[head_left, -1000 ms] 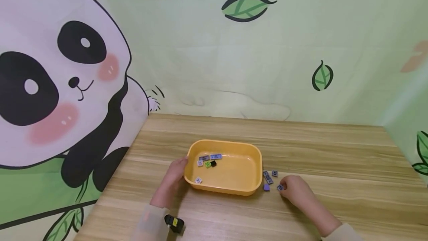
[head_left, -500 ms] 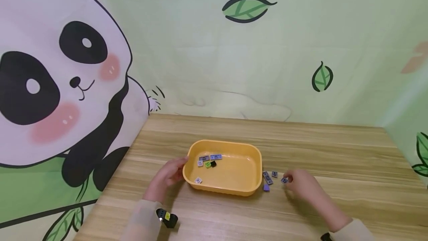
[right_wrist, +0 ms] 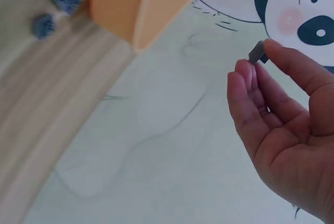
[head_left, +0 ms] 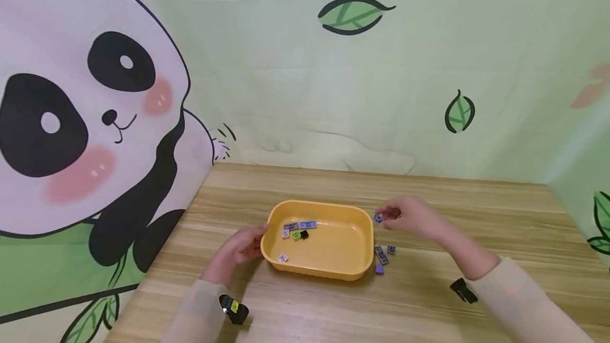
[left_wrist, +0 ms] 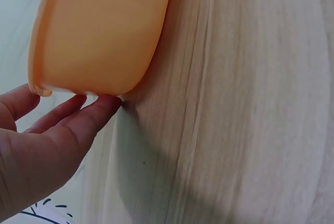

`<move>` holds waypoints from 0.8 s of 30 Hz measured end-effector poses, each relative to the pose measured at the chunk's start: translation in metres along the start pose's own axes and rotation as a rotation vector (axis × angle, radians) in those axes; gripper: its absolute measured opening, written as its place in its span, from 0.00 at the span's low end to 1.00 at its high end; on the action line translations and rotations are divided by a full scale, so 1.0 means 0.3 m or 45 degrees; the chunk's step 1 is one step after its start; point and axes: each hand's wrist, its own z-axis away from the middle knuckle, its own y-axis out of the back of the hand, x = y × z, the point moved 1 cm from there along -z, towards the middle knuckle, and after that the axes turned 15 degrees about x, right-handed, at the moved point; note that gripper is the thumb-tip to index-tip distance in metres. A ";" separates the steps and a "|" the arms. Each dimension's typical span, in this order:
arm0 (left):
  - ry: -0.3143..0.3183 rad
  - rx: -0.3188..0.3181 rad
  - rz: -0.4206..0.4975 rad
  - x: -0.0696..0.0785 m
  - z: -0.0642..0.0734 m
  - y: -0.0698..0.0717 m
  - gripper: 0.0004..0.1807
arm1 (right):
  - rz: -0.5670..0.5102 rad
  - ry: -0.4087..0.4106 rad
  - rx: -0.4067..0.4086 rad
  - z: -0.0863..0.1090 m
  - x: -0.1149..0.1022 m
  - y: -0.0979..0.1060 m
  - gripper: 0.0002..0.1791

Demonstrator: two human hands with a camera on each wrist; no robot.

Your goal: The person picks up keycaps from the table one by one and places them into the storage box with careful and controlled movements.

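A yellow-orange plastic bin (head_left: 335, 247) stands on the wooden table. At its left end my left hand (head_left: 236, 250) touches the outside with extended fingers; in the left wrist view, the fingertips (left_wrist: 110, 102) meet the end wall. Just beyond the bin's right rim, my right hand (head_left: 412, 218) pinches a small grey-blue toy brick (head_left: 378, 218) between thumb and fingertips. From the right wrist view, the brick (right_wrist: 257, 51) is held up above the table. Below that hand lie a long grey-blue brick (head_left: 381, 255), a small square one (head_left: 391, 250) and a purple piece (head_left: 379, 269).
Inside the bin are two long bluish bricks, one of them bright blue (head_left: 308, 224), a green brick (head_left: 296, 235), a black brick (head_left: 304, 234) and two white bricks, one near the front left corner (head_left: 283, 258). A panda-printed backdrop (head_left: 267, 94) walls the table's far side.
My right hand lifts the small grey-blue brick from the table and carries it up and left to the bin's right rim. My left hand stays at the bin, its forearm shifting slightly left.
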 end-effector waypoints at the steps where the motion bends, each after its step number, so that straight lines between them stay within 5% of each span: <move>1: 0.004 0.001 0.001 0.000 -0.001 0.000 0.16 | 0.001 0.038 -0.005 -0.019 -0.014 0.003 0.16; 11: 0.020 0.031 -0.009 -0.001 -0.008 0.006 0.17 | 0.039 0.209 -0.112 -0.187 -0.124 -0.002 0.13; 24: 0.011 0.020 0.000 -0.001 -0.002 0.005 0.18 | -0.149 0.157 -0.205 -0.316 -0.170 -0.090 0.18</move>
